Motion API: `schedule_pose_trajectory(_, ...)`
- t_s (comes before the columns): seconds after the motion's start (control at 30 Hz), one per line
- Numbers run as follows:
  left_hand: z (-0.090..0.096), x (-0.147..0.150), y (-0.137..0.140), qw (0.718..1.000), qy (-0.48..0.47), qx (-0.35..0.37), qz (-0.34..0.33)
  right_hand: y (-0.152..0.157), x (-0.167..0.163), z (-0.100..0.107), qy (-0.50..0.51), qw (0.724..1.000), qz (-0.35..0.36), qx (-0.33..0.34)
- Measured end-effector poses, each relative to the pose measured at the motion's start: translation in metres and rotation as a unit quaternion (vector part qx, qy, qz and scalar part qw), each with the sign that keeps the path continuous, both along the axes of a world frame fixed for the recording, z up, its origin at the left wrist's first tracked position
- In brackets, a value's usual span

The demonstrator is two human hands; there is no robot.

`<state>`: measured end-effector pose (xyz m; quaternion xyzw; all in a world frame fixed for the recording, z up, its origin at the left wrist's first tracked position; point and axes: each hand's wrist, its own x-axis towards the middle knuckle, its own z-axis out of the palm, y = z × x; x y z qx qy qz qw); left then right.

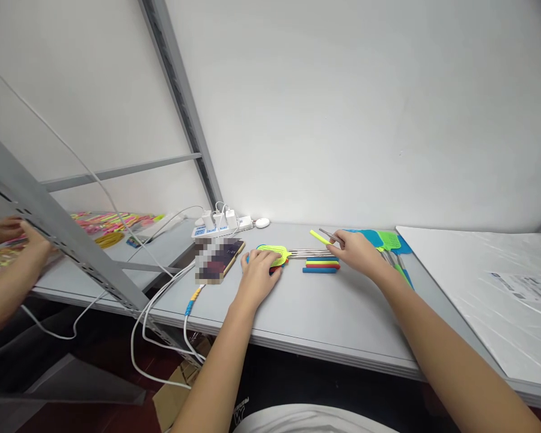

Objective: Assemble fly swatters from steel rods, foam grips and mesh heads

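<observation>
My left hand is pressed over a small stack of fly swatters, its fingers curled on the heads. On top lies a yellow-green fly swatter, with blue and red ones partly hidden beneath. Their thin metal rods run to the right. In the closed fingers of my right hand is a yellow tube-like handle, its end sticking out leftward. A slim grey metallic stick also shows at those fingers; its kind is unclear. Below lie yellow and red handles and a separate blue handle.
More blue and green fly swatters lie right of my right hand. A white wrapped sheet covers the right side. At left are a phone, a power strip, white cables and a metal post; beyond, another person's arm.
</observation>
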<state>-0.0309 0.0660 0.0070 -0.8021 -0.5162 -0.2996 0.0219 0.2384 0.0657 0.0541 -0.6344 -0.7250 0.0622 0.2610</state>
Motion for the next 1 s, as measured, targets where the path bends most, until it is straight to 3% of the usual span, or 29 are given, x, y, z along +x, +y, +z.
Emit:
schedule_pose_trajectory(0.3,0.004,0.0,-0.004,0.999,-0.004,0.038,-0.015,-0.002,-0.001,0.001,0.015,1.0,0.011,0.005)
schedule_pose_trajectory(0.47,0.018,0.024,-0.032,0.981,-0.094,0.167,-0.012,0.0,0.001,0.0,0.048,0.998,-0.001,0.03)
schedule_pose_trajectory(0.53,0.019,0.045,-0.046,0.974,-0.106,0.194,-0.054,0.002,0.007,0.001,0.068,0.996,-0.019,0.05)
schedule_pose_trajectory(0.67,0.011,0.087,-0.069,0.961,0.046,0.112,-0.25,0.001,0.026,0.003,0.122,0.984,-0.083,0.104)
schedule_pose_trajectory(0.8,-0.003,0.101,-0.076,0.937,0.09,0.021,-0.336,-0.012,0.035,0.005,0.181,0.965,-0.126,0.144)
schedule_pose_trajectory(0.9,-0.004,0.094,-0.078,0.928,-0.014,-0.103,-0.359,-0.031,0.024,0.009,0.253,0.951,-0.098,0.149)
schedule_pose_trajectory(1.0,0.004,0.084,-0.08,0.89,-0.232,-0.235,-0.314,-0.055,0.002,0.017,0.377,0.922,0.006,0.084)
